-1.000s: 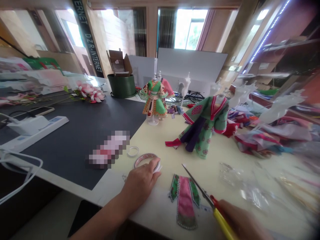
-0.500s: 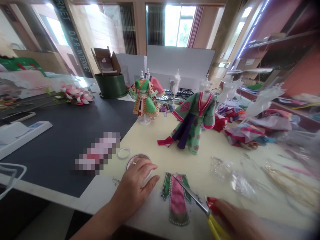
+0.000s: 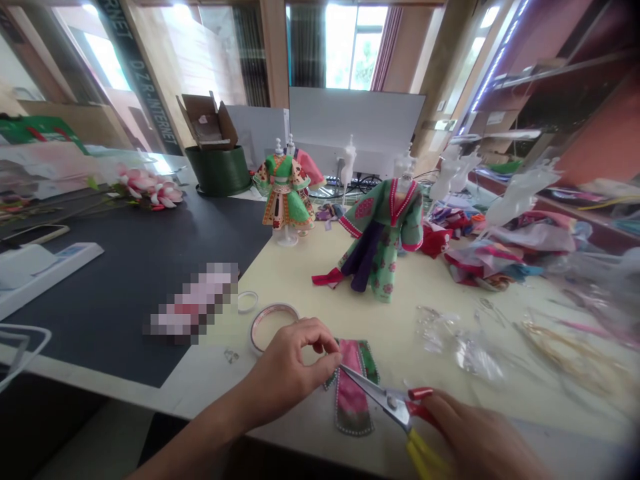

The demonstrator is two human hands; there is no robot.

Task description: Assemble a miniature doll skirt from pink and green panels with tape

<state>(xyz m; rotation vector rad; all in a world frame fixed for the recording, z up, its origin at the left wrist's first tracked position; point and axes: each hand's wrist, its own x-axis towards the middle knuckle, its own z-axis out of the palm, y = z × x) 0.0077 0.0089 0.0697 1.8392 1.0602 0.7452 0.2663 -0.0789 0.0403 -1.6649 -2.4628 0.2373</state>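
Observation:
My right hand (image 3: pixel 467 430) grips a pair of scissors (image 3: pixel 397 403) with red and yellow handles, its blades pointing left over a small doll-garment piece (image 3: pixel 351 393). That piece lies on the table, pink in the middle with green side panels and white beaded edging. My left hand (image 3: pixel 295 360) is pinched, thumb and finger meeting at the scissor tips above the garment's upper left. Whatever lies between those fingertips is too small to make out. A roll of tape (image 3: pixel 256 325) lies just behind my left hand, partly covered by it.
Behind stand doll dress forms, one in a green robe (image 3: pixel 387 267), another in a green-orange dress (image 3: pixel 285 200). Fabric scraps (image 3: pixel 480 260) and clear plastic packets (image 3: pixel 473 357) lie to the right. A thin white ring (image 3: pixel 247 302) and a power strip (image 3: pixel 80 257) are to the left.
My left hand has moved right from the tape roll to the scissor tips and closed into a pinch. The scissors' blades have shifted slightly down and left.

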